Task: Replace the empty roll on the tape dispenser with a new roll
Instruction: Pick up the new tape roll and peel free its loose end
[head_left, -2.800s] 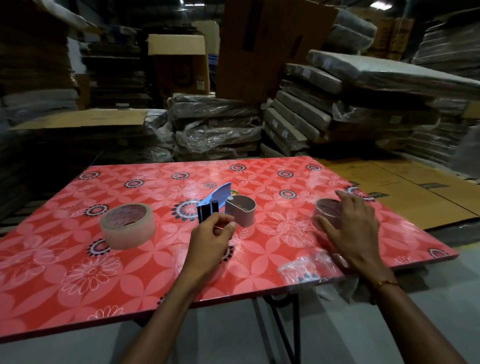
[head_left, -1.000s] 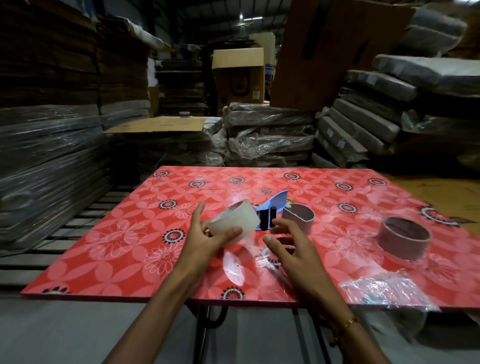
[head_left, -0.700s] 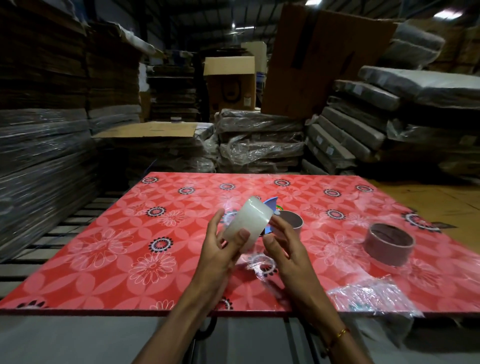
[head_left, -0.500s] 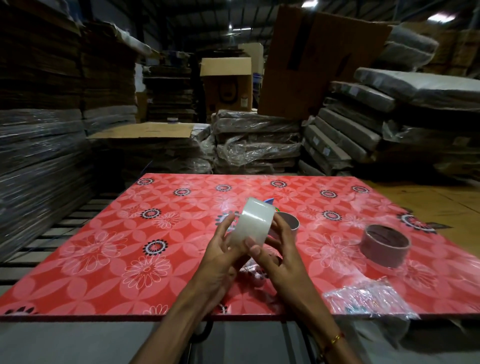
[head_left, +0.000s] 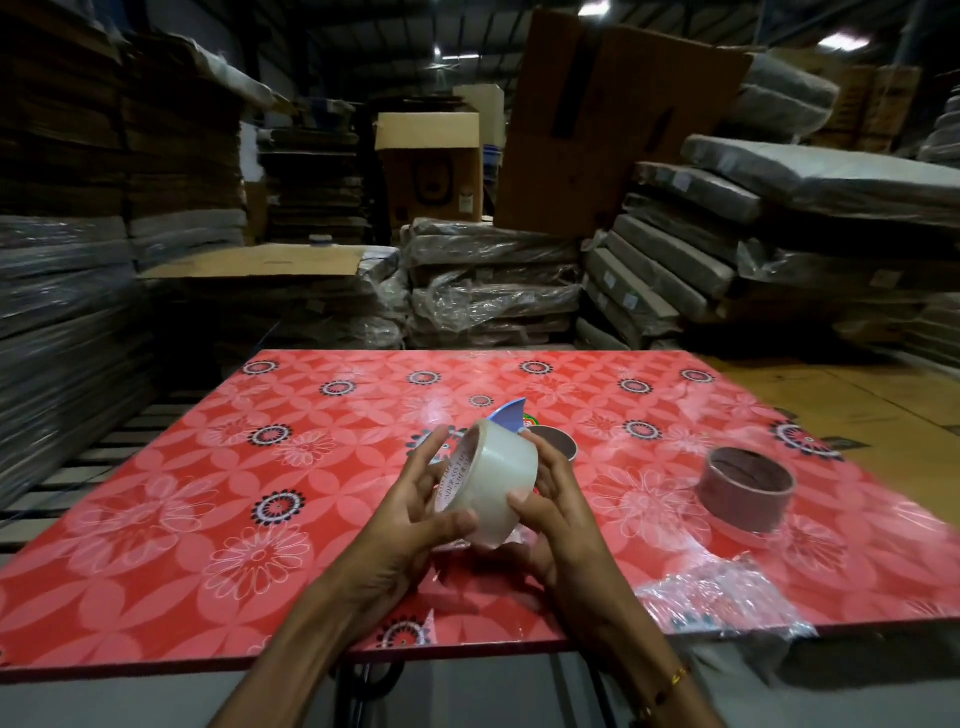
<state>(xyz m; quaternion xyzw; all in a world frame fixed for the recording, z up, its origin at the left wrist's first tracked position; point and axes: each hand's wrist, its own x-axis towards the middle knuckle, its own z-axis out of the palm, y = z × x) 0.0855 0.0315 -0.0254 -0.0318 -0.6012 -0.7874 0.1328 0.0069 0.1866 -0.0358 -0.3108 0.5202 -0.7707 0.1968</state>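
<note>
Both hands — left hand (head_left: 410, 514), right hand (head_left: 558, 512) — fingers gripping the new roll (head_left: 488, 491).

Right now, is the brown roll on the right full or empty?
Empty. The brown roll is a bare cardboard ring, hollow, with no tape showing, standing on the table.

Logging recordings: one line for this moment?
both hands hold clear tape roll | brown empty core on red table

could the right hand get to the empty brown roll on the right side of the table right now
Probably yes, once it lets go: the right hand grips the new tape roll, but only bare red table lies between it and the empty roll.
</note>
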